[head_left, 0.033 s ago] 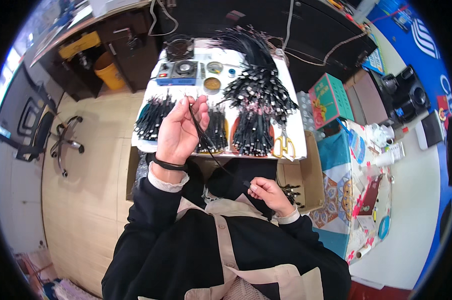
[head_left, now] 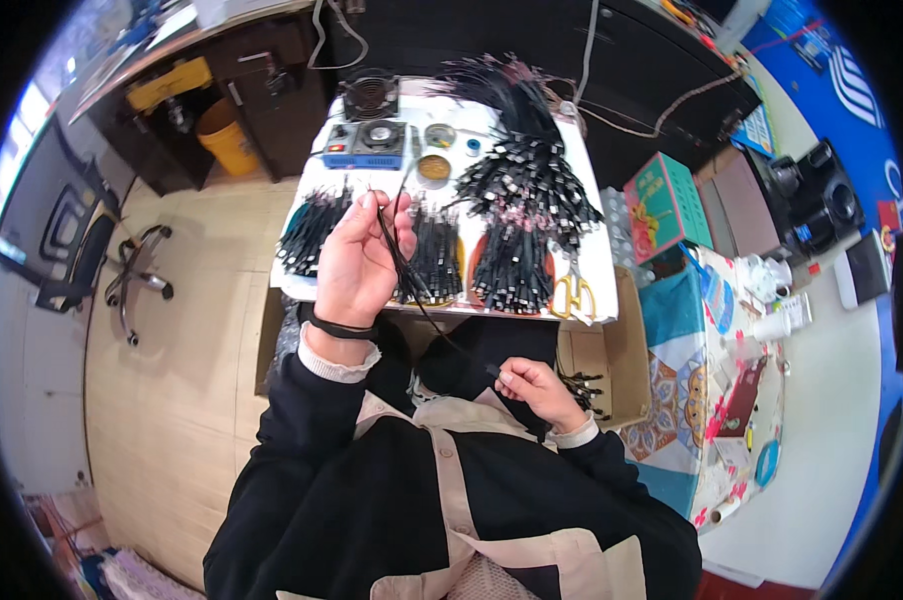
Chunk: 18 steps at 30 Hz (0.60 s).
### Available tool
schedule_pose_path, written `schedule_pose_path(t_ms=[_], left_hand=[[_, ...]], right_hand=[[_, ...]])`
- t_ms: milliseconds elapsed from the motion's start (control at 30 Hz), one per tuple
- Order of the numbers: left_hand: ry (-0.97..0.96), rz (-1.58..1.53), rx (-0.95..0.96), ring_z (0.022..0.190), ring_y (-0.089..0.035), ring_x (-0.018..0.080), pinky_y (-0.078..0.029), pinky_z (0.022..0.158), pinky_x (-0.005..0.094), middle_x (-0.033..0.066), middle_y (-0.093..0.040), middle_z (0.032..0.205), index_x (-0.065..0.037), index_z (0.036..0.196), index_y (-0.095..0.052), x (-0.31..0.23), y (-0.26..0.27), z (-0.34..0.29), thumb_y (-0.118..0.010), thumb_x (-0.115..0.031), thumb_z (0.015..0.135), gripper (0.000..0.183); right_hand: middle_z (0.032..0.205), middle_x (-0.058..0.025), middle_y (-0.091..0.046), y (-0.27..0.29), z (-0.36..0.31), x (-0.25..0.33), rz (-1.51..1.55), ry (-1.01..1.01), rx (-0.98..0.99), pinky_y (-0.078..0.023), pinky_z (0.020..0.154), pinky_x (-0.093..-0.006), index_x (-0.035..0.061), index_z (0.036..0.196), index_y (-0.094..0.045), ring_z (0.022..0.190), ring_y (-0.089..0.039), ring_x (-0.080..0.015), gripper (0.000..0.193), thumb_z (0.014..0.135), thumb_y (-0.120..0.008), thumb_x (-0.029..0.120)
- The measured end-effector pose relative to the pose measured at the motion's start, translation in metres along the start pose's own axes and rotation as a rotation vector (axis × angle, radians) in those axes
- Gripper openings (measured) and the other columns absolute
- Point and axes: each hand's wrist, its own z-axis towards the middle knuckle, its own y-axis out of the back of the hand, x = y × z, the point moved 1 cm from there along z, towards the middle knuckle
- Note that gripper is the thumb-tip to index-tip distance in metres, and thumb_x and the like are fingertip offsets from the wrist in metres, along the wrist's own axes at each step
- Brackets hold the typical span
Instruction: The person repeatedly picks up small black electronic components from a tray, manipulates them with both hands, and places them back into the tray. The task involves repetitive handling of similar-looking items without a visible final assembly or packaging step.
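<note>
My left hand [head_left: 360, 255] is raised in front of the white table, thumb and fingers pinched on a thin black cable [head_left: 434, 325]. The cable's fine wire ends stick up above those fingertips. From there it slants down to my right hand [head_left: 540, 390], which grips its dark end over my lap; that end is mostly hidden by the fingers. Behind my left hand lie a left bundle of black cables [head_left: 312, 235] and a middle bundle [head_left: 437, 265]. A right bundle [head_left: 512, 272] lies below a large heap of cables with metal plugs [head_left: 527, 180].
Yellow-handled scissors [head_left: 574, 296] lie at the table's front right. Further back are a blue device with a round top [head_left: 367, 146], a black fan [head_left: 370, 95] and a round tin of amber material [head_left: 434, 168]. A cardboard box [head_left: 627, 350] with cables stands under the table's right side.
The table and the room around it have shifted slightly right in the picture. Both hands keep their hold on the cable and have hardly moved.
</note>
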Motion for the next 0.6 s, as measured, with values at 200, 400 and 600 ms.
schedule_pose_path(t_ms=[200,400,600], left_hand=[[-0.337,0.41,-0.007,0.049,-0.035,0.0047,-0.027,0.046,0.0182,0.0041,-0.056,0.073,-0.005,0.095,-0.056,0.016,-0.001,-0.037,-0.049,-0.013,0.1,0.012],[-0.316,0.614,-0.028,0.049,-0.033,0.0023,-0.025,0.046,0.0176,0.0053,-0.06,0.072,0.0,0.098,-0.058,0.058,0.012,-0.063,-0.051,-0.01,0.099,0.012],[-0.304,0.733,0.004,0.05,-0.034,0.0002,-0.024,0.046,0.0162,0.005,-0.061,0.073,0.001,0.101,-0.057,0.076,0.024,-0.086,-0.051,-0.01,0.1,0.012]], right_hand=[[0.089,-0.0044,-0.064,-0.013,0.021,0.015,-0.609,0.229,-0.077,-0.048,0.071,-0.0236,-0.0005,0.101,-0.063,0.078,-0.057,-0.0081,0.018,0.095,-0.059,0.016],[0.091,-0.0011,-0.063,-0.033,0.044,0.112,0.008,0.464,-0.28,-0.046,0.072,-0.0192,-0.0025,0.112,-0.061,0.08,-0.056,-0.0043,0.021,0.094,-0.061,0.007],[0.078,0.0002,-0.063,-0.047,0.054,0.131,0.074,0.574,-0.407,-0.044,0.062,-0.0172,0.0009,0.095,-0.064,0.068,-0.055,-0.0037,0.011,0.091,-0.067,0.01]])
